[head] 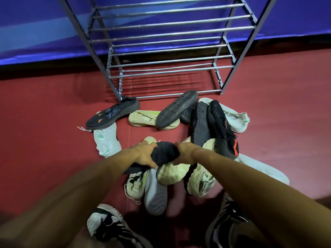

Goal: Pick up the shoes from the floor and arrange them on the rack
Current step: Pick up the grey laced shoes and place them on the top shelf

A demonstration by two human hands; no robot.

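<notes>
Centre frame: two bare arms stretched forward. Left hand (145, 155) and right hand (185, 152), each grip clenched round dark shoe (164, 152), which lies over pale shoes (172, 173). Left: black orange-marked shoe (111, 113) overlapping white shoe (105, 141). Right: black-and-red shoe (222, 126). Upper centre: metal rack (170, 29). Red floor (44, 122), blue wall (35, 24) behind.

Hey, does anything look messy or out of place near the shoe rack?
Yes. Shoes lie jumbled on the red floor before the rack, none on its visible bars. One grey shoe lies sole up across a beige shoe.
</notes>
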